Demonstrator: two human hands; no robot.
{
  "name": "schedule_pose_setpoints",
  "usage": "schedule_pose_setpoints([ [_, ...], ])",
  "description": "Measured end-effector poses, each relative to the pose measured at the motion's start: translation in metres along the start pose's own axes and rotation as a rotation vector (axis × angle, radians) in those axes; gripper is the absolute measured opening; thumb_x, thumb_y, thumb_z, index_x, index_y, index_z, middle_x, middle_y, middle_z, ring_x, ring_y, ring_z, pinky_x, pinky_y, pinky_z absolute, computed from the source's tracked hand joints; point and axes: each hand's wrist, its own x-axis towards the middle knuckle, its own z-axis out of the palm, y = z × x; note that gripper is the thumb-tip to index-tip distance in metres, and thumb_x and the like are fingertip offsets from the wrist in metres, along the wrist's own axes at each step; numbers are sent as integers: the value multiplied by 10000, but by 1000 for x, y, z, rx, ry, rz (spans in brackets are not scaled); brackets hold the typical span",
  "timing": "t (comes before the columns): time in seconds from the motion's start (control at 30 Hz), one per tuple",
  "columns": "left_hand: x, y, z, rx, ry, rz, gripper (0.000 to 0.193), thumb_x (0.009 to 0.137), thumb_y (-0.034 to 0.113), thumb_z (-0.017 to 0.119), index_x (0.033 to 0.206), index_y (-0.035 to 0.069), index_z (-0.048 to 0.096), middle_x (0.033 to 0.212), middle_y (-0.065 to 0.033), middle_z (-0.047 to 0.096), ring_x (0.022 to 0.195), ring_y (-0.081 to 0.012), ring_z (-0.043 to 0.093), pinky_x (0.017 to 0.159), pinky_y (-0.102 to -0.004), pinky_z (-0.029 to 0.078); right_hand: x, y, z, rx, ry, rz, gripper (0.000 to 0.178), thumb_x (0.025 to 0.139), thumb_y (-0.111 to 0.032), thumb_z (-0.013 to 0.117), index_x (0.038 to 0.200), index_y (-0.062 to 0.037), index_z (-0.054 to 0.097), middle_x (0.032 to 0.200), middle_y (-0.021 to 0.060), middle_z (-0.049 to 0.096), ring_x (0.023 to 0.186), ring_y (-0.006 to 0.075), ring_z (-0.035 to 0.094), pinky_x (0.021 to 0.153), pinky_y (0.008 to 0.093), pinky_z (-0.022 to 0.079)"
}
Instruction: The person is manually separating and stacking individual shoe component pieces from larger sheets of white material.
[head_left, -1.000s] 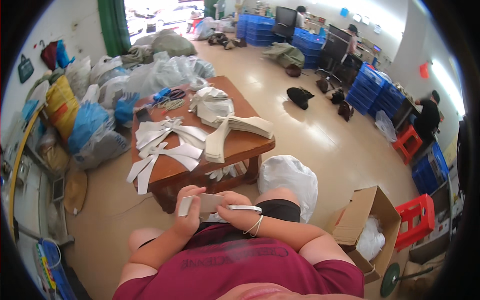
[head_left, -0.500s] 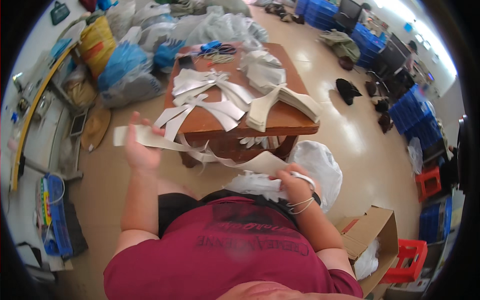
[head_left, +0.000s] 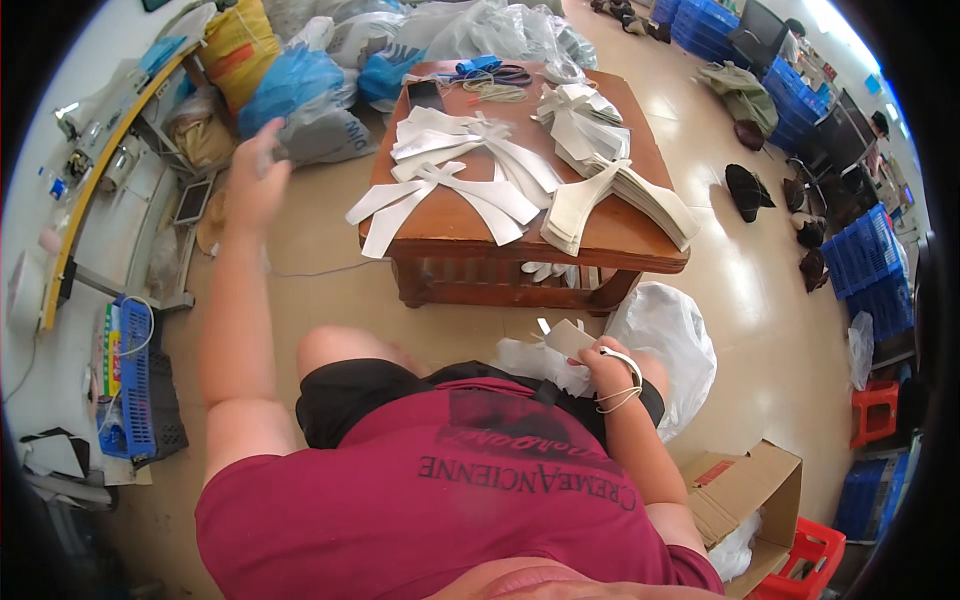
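My left hand point(head_left: 257, 180) is raised at the left, well away from the table, its fingers blurred by motion. Whether anything lies in its fingers cannot be made out. My right hand point(head_left: 607, 372) is closed on the end of a white strip point(head_left: 570, 340) above my lap. A white loop passes around this hand, and a thin cord circles the wrist. On the brown wooden table point(head_left: 470, 245) lie fanned white curved pieces point(head_left: 445, 195). Beside them is a stack of cream curved pieces point(head_left: 615, 205), with another white pile point(head_left: 580, 125) behind.
A dark phone point(head_left: 425, 95) and coiled cords point(head_left: 500, 82) lie at the table's far end. White plastic bags point(head_left: 665, 345) sit by my right knee, near an open cardboard box point(head_left: 745, 495) and red stool point(head_left: 815, 550). Full bags point(head_left: 290, 85) are heaped beyond the table.
My left hand has let go of the strip's left end and swung up and away to the left. My right hand keeps hold of the strip. The view has shifted.
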Motion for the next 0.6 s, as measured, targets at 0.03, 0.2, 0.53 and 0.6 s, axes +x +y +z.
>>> schedule_pose_setpoints([
  [0.03,8,-7,21,87,-33,109,512,782,42,580,1292,91,562,1094,-137,574,984,-222,545,859,-336,444,2,2,3,4,-5,2,164,745,-81,631,661,-81,490,678,67,623,678,159,643,540,268,403],
  [0.2,22,12,167,320,-143,198,318,776,88,606,1087,60,670,952,-159,627,943,-324,590,832,-406,488,13,8,11,-76,-71,-98,171,760,-71,628,664,-68,487,660,61,608,717,169,664,545,286,427],
  [0.53,-38,80,284,141,-495,176,754,623,564,763,1207,113,611,1189,-116,559,1138,-317,514,980,-470,373,2,-14,9,-1,-31,-92,213,747,-123,658,634,-71,484,627,37,586,576,119,517,518,282,391],
  [0.6,-39,75,280,3,-485,343,931,558,682,748,1252,84,581,1272,-144,519,1211,-330,450,1036,-490,307,0,-10,3,-3,-31,-109,195,742,-137,655,638,-56,511,619,41,588,570,124,517,512,297,398],
])
